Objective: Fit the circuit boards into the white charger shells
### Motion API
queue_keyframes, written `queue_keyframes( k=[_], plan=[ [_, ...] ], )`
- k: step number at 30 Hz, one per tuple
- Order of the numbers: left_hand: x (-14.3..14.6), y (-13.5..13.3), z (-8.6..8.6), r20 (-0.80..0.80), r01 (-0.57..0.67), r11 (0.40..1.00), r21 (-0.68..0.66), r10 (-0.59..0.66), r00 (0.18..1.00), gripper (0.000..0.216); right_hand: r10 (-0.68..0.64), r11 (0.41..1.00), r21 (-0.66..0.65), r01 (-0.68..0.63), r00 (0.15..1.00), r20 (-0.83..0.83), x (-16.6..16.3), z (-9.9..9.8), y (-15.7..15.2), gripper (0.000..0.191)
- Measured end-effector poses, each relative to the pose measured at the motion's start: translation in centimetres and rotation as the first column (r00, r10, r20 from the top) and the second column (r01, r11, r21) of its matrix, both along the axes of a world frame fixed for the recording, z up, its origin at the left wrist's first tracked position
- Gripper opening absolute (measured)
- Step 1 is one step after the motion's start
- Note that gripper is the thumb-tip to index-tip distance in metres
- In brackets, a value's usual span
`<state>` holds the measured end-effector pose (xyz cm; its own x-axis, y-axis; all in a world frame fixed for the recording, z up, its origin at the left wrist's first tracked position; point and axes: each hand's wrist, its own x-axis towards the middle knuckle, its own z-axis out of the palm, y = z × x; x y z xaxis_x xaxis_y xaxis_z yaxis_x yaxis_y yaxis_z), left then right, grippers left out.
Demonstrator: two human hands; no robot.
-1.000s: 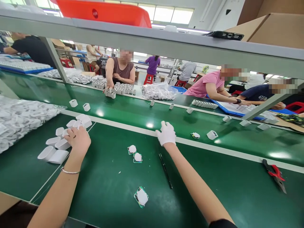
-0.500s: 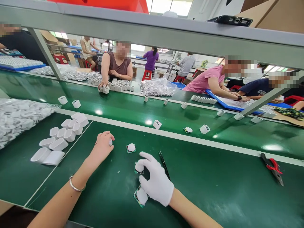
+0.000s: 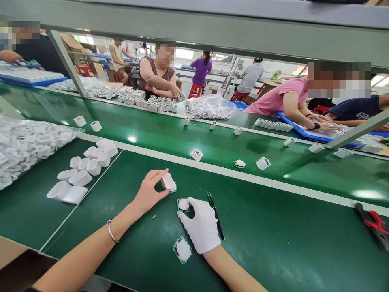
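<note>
Between the thumb and fingers of my bare left hand (image 3: 148,190) is a small white plastic housing (image 3: 166,181). A circuit board with a white pad (image 3: 174,187) lies just behind it, partly covered. My white-gloved right hand (image 3: 201,225) has its thumb and forefinger apart, curved close around a second circuit board with a white pad (image 3: 182,204) on the green bench; whether the fingertips touch it I cannot tell. Nearer me lies a third board (image 3: 182,250). Black tweezers (image 3: 216,217) rest right beside the gloved hand.
White housings (image 3: 80,178) stand grouped at left, near a bag of white parts (image 3: 27,150). Red-handled pliers (image 3: 374,223) lie at right. Beyond the white line, a green belt (image 3: 158,136) carries several housings and a board. Co-workers sit opposite, beneath an overhead shelf (image 3: 194,28).
My left hand has moved right with the housing, up to the farthest board. The gloved hand has shifted slightly and stays by the middle board. The camera view has tilted down and turned somewhat.
</note>
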<state>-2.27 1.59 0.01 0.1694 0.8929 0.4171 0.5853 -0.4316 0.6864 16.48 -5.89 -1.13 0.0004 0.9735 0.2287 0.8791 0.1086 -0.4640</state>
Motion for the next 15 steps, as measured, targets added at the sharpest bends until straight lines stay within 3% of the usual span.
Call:
queue_keyframes(
  k=[4,9,12,15],
  plan=[
    [0.9,-1.1,0.2,-0.038,0.162,0.975,0.154,-0.158,0.987,0.055,-0.057,0.998,0.023,0.058,0.998,-0.021,-0.4,0.1,0.3,0.032],
    [1.2,-1.6,-0.3,-0.067,0.228,0.963,0.144,-0.22,0.973,0.061,-0.075,0.997,0.001,0.075,0.996,-0.038,-0.5,0.2,0.9,0.027],
    [1.2,-1.7,-0.4,-0.058,0.242,0.961,0.133,-0.236,0.97,0.067,-0.097,0.995,0.005,0.1,0.973,-0.21,0.3,0.1,0.9,0.024],
    [1.2,-1.6,-0.2,-0.071,0.331,0.931,0.151,-0.324,0.943,0.064,0.018,0.992,0.119,0.042,0.884,-0.467,1.4,0.7,0.2,0.034]
  ],
)
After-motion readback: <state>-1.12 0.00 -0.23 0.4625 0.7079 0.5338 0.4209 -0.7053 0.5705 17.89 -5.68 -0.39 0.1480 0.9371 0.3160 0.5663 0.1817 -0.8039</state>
